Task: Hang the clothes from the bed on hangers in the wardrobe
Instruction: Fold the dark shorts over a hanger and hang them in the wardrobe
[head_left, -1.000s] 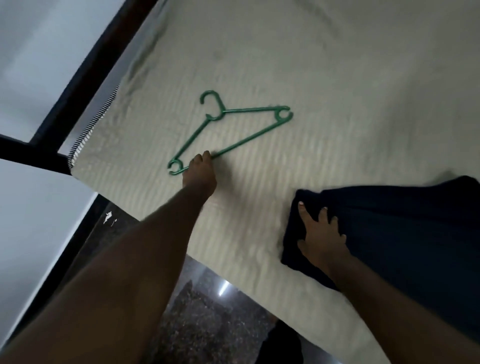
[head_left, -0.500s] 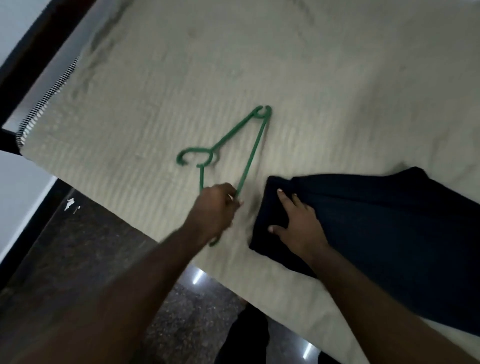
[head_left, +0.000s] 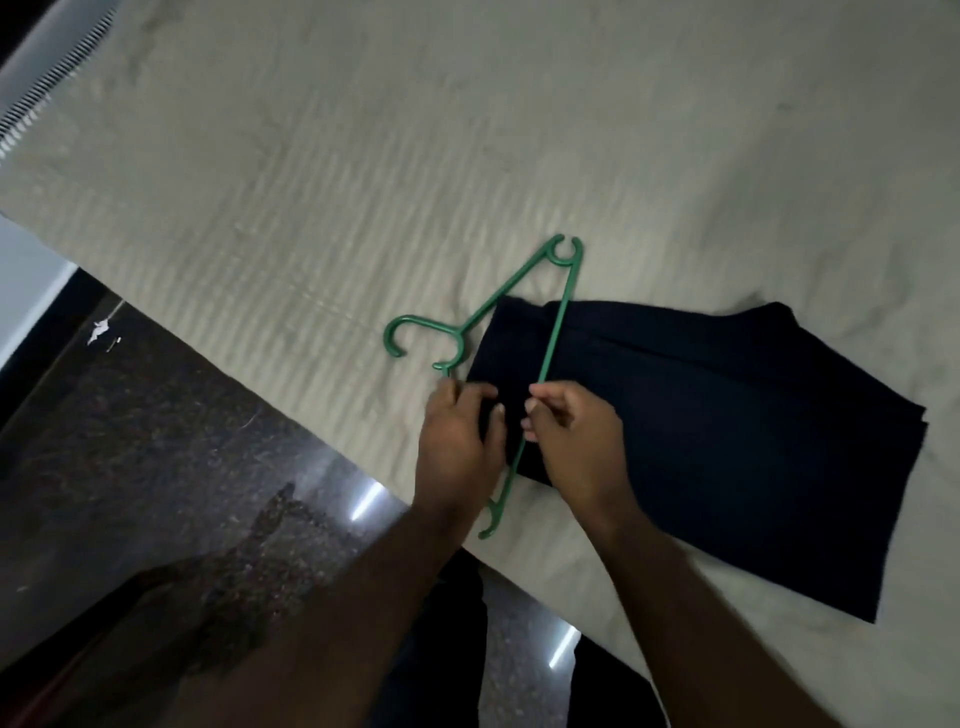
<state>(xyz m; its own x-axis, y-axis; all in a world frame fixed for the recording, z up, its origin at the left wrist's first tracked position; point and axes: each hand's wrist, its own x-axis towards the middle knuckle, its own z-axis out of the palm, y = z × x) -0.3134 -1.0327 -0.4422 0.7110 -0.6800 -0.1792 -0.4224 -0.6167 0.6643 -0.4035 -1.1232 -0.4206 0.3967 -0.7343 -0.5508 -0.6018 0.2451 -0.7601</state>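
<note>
Hanger (head_left: 558, 322), green plastic, lies near the bed's (head_left: 363, 156) front edge, its long bar crossing the folded end of a dark garment (head_left: 727, 441). The right hand (head_left: 576, 441) pinches that bar between thumb and fingertips. The left hand (head_left: 457, 447) curls over the hanger's nearer arm and the garment's corner; what it grips is hidden. The hanger's near tip shows between both wrists.

Left hand (head_left: 460, 441) close beside right hand (head_left: 576, 441), fingers (head_left: 545, 400) curled.
</note>
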